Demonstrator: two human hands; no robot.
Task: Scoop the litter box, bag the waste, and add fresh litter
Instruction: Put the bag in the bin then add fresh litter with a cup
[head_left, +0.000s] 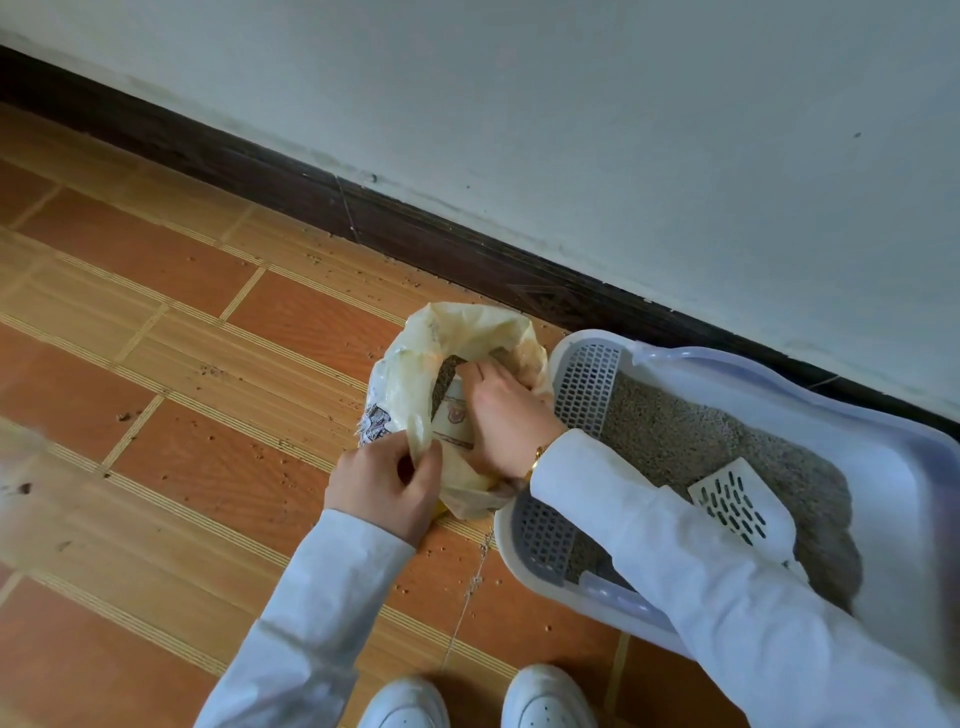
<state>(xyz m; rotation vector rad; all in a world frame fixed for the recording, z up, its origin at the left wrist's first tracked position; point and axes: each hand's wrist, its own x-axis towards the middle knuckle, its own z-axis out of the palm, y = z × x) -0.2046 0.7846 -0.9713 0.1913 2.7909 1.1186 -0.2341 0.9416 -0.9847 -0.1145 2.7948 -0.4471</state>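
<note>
A pale yellow plastic bag (415, 374) stands open on the tiled floor beside the litter box (883, 467). My left hand (384, 488) pinches the bag's near rim. My right hand (504, 421) reaches into the bag's mouth, fingers closed on something inside; what it grips is hidden. Grey litter (675, 431) fills the white box, and a white slotted scoop (737, 506) lies on the litter. A grey grid step (584, 389) lines the box's left end.
A dark skirting board (363, 208) and a white wall run behind. Spilled litter grains (311, 415) dot the tiles around the bag. My white shoes (467, 699) stand at the bottom edge, just short of the box.
</note>
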